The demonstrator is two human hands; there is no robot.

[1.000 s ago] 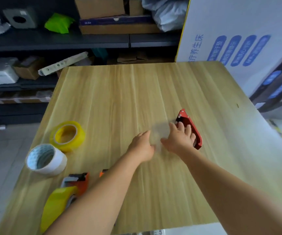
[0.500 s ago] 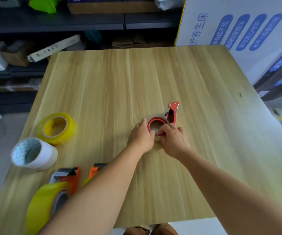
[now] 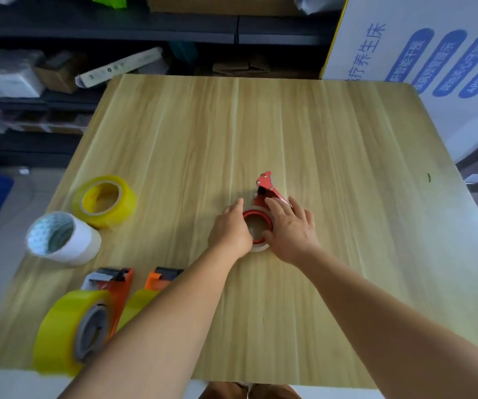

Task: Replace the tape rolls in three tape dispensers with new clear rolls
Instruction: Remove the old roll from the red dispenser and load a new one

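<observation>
Both hands meet over the red tape dispenser [image 3: 265, 191], which lies flat near the middle of the wooden tabletop [image 3: 332, 145]. A clear tape roll [image 3: 259, 246] sits around its red hub, so this first dispenser looks close to loaded — though whether the roll is fully seated I cannot tell. The left hand [image 3: 230, 230] rests against the roll's left side, forefinger stretched forward, its other fingers hidden under the knuckles; whether they hold anything I cannot say. The right hand [image 3: 291, 228] lies with straight, spread fingers on the dispenser's frame and the roll's right edge, pressing rather than clutching.

By my reckoning, most of the job remains. Two orange tape dispensers [image 3: 117, 286] wait at the near left corner, each carrying a yellow roll [image 3: 59, 332]. Beside them stand a loose yellow tape roll [image 3: 105, 201] and a white-looking roll [image 3: 62, 239] — no other clear roll is plain to see.
</observation>
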